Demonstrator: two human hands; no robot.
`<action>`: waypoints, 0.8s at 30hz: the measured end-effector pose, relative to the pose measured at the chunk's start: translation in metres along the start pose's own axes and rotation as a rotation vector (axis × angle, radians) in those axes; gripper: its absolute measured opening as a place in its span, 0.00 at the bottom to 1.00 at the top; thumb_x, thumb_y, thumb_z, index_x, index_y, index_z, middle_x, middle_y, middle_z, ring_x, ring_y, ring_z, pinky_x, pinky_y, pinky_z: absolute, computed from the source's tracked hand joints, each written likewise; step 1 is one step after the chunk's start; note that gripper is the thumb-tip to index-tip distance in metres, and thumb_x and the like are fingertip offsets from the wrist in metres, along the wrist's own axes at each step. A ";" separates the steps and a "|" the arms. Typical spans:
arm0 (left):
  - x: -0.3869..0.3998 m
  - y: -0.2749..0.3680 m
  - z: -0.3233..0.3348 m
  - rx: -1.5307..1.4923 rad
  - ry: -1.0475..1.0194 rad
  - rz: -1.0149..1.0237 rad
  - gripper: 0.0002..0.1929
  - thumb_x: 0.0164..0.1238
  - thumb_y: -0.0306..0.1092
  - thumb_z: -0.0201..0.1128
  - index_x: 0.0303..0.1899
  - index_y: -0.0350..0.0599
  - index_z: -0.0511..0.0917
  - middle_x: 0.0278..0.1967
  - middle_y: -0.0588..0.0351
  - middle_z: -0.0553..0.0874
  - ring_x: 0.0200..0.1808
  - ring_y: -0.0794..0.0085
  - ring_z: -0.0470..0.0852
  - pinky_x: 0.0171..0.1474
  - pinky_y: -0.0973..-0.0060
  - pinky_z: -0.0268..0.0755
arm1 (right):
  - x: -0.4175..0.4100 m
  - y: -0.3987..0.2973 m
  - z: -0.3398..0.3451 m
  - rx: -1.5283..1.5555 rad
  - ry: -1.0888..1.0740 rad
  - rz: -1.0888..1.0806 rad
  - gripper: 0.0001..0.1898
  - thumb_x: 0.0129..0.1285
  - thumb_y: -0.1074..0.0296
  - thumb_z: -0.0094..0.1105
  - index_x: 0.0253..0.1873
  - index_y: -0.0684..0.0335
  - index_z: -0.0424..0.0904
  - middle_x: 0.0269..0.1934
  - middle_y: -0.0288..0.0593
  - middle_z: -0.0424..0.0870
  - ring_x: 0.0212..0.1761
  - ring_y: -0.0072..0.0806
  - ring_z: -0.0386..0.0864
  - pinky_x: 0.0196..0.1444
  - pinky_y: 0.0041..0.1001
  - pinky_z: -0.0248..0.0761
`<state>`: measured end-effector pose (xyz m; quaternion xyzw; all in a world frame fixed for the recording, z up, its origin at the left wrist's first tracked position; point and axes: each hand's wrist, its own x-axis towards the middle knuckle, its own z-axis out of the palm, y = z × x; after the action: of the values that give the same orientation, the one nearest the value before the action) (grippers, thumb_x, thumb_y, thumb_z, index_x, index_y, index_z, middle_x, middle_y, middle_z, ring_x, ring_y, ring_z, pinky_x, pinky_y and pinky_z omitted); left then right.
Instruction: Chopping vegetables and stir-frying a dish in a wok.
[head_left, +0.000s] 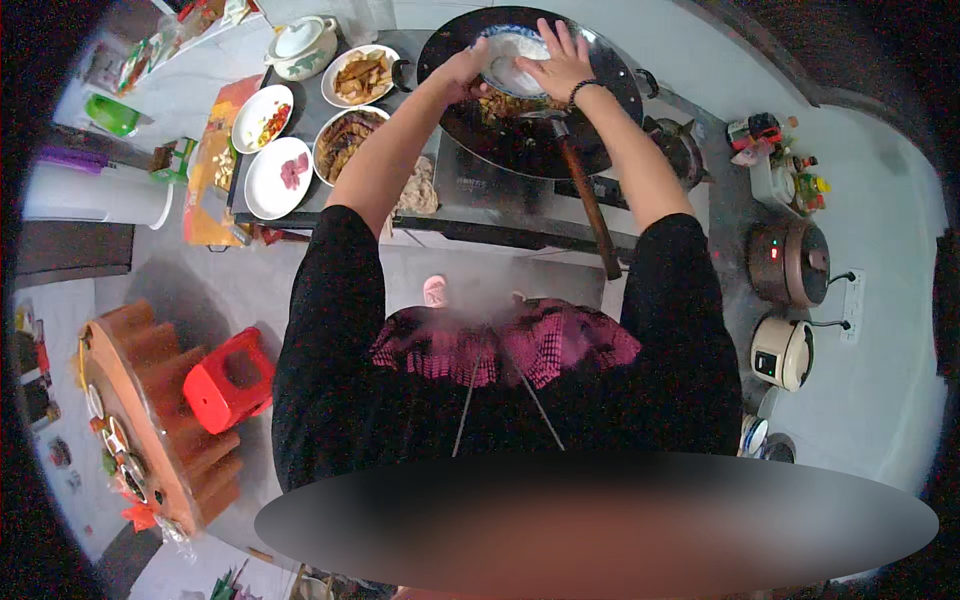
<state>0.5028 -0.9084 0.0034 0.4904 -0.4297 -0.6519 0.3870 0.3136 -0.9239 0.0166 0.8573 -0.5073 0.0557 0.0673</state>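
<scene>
Over a large black wok my left hand grips the left rim of a white bowl with a blue patterned edge. The bowl is tilted, and something white and pale shows inside. My right hand has its fingers spread, with the thumb over the bowl's right side; whether it grips the rim is unclear. Below the bowl, chopped cooked food lies in the wok. A spatula with a wooden handle rests in the wok, its handle reaching over the counter's front edge towards me.
Left of the wok stand plates of sliced food, dark cooked pieces, chopped peppers and pink meat, plus a lidded pot. A beige cloth hangs at the edge. Rice cookers stand right; a red stool stands left.
</scene>
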 end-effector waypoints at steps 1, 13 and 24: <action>-0.003 0.002 -0.005 0.021 0.014 -0.003 0.23 0.65 0.58 0.38 0.44 0.49 0.69 0.30 0.63 0.74 0.23 0.79 0.70 0.19 0.85 0.65 | -0.005 0.003 0.001 -0.003 -0.019 -0.031 0.27 0.61 0.37 0.29 0.53 0.42 0.74 0.69 0.37 0.36 0.70 0.37 0.32 0.67 0.44 0.26; 0.037 -0.015 -0.009 0.010 -0.007 -0.019 0.23 0.65 0.57 0.42 0.52 0.51 0.63 0.32 0.61 0.73 0.26 0.77 0.70 0.20 0.83 0.67 | -0.007 0.002 0.015 0.024 -0.075 -0.102 0.30 0.60 0.35 0.27 0.52 0.46 0.75 0.69 0.37 0.36 0.70 0.38 0.32 0.67 0.44 0.27; 0.043 -0.015 -0.013 0.103 -0.022 0.000 0.30 0.64 0.56 0.43 0.62 0.49 0.51 0.38 0.56 0.74 0.26 0.75 0.72 0.21 0.79 0.68 | 0.010 0.004 0.015 -0.125 -0.083 0.042 0.24 0.62 0.40 0.30 0.57 0.37 0.68 0.69 0.38 0.36 0.70 0.36 0.31 0.67 0.42 0.29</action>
<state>0.5048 -0.9453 -0.0261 0.5024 -0.4672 -0.6342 0.3565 0.3151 -0.9373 0.0038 0.8422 -0.5299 -0.0104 0.0985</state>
